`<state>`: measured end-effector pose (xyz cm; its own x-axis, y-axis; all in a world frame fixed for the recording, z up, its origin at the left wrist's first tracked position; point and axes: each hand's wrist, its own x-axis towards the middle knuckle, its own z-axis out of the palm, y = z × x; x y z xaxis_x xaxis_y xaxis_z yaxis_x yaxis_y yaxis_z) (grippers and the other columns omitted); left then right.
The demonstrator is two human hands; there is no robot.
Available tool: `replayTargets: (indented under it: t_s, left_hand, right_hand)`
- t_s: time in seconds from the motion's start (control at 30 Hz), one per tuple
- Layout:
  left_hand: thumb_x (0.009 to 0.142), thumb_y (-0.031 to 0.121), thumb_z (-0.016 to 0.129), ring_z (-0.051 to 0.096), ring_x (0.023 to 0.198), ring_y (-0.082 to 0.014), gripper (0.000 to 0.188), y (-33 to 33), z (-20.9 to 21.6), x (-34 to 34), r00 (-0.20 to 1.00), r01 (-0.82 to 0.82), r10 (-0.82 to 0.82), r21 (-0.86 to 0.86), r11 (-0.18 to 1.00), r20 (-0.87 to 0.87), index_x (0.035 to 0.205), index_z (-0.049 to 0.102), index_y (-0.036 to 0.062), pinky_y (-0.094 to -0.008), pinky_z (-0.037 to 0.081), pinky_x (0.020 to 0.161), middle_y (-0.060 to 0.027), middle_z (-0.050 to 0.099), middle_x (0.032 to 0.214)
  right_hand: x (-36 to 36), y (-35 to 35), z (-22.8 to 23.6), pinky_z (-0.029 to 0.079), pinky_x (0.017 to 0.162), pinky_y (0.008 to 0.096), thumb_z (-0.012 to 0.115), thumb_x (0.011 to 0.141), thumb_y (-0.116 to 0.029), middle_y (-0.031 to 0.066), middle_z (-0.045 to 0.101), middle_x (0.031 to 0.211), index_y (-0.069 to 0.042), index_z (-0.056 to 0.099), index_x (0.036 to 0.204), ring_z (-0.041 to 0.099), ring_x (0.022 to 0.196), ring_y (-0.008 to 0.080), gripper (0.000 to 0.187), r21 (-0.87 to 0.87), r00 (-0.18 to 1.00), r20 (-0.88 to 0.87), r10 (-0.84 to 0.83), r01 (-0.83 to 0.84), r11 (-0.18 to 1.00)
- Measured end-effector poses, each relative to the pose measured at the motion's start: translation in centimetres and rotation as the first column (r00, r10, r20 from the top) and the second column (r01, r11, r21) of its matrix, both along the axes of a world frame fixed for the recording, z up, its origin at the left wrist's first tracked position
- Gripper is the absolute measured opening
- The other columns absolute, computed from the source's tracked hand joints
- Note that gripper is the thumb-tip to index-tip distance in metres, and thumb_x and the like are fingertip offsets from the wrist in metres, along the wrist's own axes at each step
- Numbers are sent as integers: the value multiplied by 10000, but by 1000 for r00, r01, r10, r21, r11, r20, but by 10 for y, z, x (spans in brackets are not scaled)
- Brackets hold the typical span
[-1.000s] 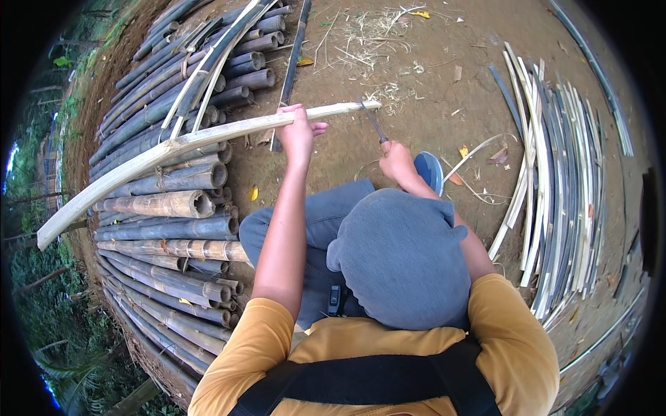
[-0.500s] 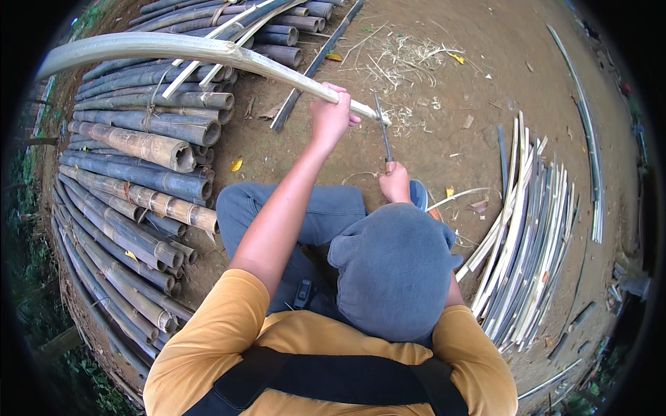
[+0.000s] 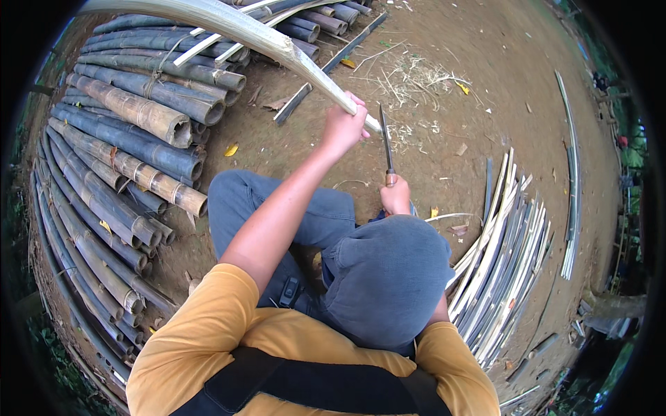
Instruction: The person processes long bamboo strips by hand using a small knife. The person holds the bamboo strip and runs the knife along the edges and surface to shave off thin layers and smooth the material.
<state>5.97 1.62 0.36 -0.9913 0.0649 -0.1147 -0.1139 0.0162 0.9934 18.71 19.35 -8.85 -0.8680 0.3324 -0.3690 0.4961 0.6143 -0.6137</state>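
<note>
My left hand (image 3: 344,128) is closed around a long pale split-bamboo strip (image 3: 309,69), close to its near end. From there the strip runs up and away to the upper left. In my right hand (image 3: 396,196) is the wooden handle of a knife (image 3: 387,149), its narrow dark blade pointing away from me. The blade lies at the strip's near end; whether they touch, I cannot tell. Both hands are held out ahead of my bent leg (image 3: 277,201) in grey trousers.
Dark bamboo poles (image 3: 132,166) are stacked along the left. Split bamboo strips (image 3: 503,263) lie in a heap at the right. Pale shavings (image 3: 423,80) litter the dirt ahead, beside a dark slat (image 3: 354,41). Longer strips (image 3: 573,173) rest at the far right.
The view has shifted slightly. The blade crossed the strip's tip before and now stands upright just beside its end. Both hands keep their grips.
</note>
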Motion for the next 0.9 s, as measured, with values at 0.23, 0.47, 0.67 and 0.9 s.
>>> replayTargets:
  t_s: [0.23,0.47,0.67,0.9]
  left_hand:
    - [993,140,512,682,533,-194,153,1,-13,3,999,-46,45,67,997,6,1068,485,10,-293,535,413,-130,628,837]
    - [988,144,528,688,541,-200,175,-2,-14,1,998,-52,48,96,994,45,1100,488,16,-294,549,425,-141,633,905]
    - [994,153,531,693,555,-196,183,-17,-17,0,997,-38,35,47,998,67,1117,492,23,-289,542,426,-137,635,913]
    - [1000,154,531,687,546,-188,166,-11,-12,5,1000,1,-2,18,1000,30,1102,489,30,-281,520,409,-127,635,878]
  right_hand:
    - [-13,15,-26,518,806,484,662,814,-157,258,698,896,3,647,924,687,925,444,194,141,992,61,-110,100,985]
    - [-7,29,-39,512,845,479,565,941,-240,279,699,954,0,663,971,684,985,433,262,185,994,59,-93,81,979]
    - [11,30,-8,501,796,509,597,875,-160,301,679,912,16,653,915,665,942,478,188,80,999,38,-4,1,997]
    - [15,33,-23,492,666,445,672,765,-96,167,623,717,-11,600,816,647,713,324,122,93,996,-69,-51,58,994]
